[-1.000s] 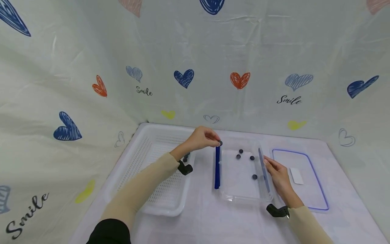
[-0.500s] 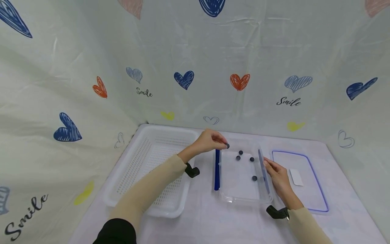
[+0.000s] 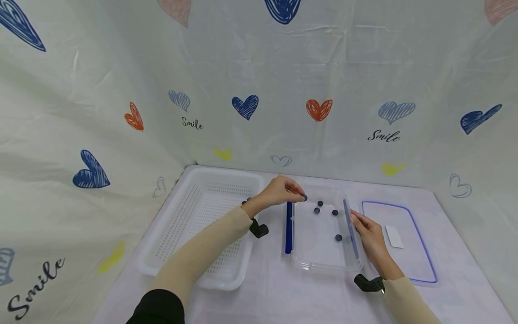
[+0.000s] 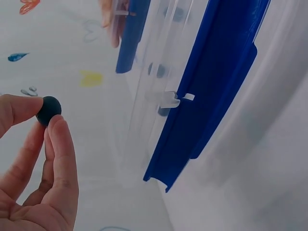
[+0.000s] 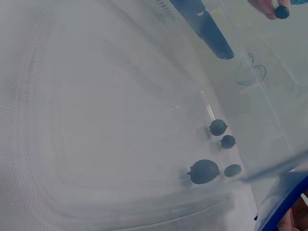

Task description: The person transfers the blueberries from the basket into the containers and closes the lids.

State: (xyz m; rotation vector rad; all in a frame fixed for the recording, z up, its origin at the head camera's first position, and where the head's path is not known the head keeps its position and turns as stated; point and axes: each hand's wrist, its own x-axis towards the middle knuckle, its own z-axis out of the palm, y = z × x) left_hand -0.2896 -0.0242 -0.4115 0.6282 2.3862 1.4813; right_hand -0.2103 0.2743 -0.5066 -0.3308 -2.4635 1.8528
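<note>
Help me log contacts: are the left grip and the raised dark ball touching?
Touching: in the left wrist view, the left grip pinches the dark ball between its fingertips.

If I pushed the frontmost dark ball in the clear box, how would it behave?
The dark ball looks round, so it would probably roll. It's likely light: it is small, and the left hand pinches a similar ball.

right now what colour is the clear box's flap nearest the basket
The flap is deep blue, clearest in the left wrist view.

Heart-printed backdrop [image 3: 279,72], "Smile" lettering [image 3: 383,136]; white table [image 3: 275,283] below.
</note>
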